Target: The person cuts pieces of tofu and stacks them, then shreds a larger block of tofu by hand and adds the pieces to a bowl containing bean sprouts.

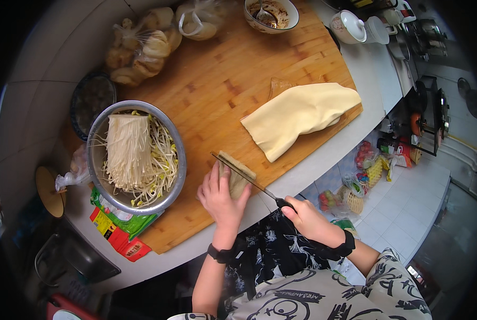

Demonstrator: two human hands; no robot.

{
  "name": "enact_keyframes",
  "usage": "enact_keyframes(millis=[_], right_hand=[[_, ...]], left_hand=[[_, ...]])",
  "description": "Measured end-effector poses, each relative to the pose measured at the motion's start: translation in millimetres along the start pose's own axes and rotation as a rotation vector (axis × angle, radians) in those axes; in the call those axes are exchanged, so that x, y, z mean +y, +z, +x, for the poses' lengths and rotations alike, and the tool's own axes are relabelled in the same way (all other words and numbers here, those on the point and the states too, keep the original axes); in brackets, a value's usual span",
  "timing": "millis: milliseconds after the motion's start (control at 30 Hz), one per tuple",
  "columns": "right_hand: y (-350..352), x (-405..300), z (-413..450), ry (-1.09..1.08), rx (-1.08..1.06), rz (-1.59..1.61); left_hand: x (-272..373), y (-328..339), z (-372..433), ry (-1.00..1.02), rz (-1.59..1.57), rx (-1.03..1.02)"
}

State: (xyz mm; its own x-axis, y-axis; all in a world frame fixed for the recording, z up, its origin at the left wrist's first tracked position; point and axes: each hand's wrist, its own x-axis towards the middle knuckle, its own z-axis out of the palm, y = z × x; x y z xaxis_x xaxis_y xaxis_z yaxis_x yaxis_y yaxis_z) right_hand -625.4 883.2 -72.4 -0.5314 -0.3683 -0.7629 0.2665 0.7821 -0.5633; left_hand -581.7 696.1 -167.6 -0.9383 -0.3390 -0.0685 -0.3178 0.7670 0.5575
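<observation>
My left hand [224,198] lies spread over a greyish-beige block of food [237,184], pressing it on the wooden board [222,100]. In my right hand [308,216] is the black handle of a kitchen knife [244,175]; its blade lies across the block, just beyond my left fingertips. A strip of the block shows on the far side of the blade. Right of the block rests a folded pale-yellow sheet of food [302,116], seemingly tofu skin. To the left stands a metal bowl [181,160] with enoki mushrooms [129,152] and bean sprouts [164,156].
Plastic bags of food [142,52] and a dark dish [92,102] are at the back left. A bowl with a spoon and brown sauce [292,18] stands at the far edge. Food packets [120,236] lie below the metal bowl. A lidded white pot [344,28] is at the upper right.
</observation>
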Motion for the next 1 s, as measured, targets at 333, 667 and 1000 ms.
enact_keyframes(millis=[333,667,1000], right_hand=[[5,-3,4,-0.012,0.019,0.013],[9,0,9,-0.047,0.047,-0.011],[6,-10,10,-0.031,0.055,0.014]], left_hand=[[0,2,0,0.008,-0.006,0.011],[-1,4,0,0.022,0.003,0.040],[1,3,-1,0.026,0.003,0.052]])
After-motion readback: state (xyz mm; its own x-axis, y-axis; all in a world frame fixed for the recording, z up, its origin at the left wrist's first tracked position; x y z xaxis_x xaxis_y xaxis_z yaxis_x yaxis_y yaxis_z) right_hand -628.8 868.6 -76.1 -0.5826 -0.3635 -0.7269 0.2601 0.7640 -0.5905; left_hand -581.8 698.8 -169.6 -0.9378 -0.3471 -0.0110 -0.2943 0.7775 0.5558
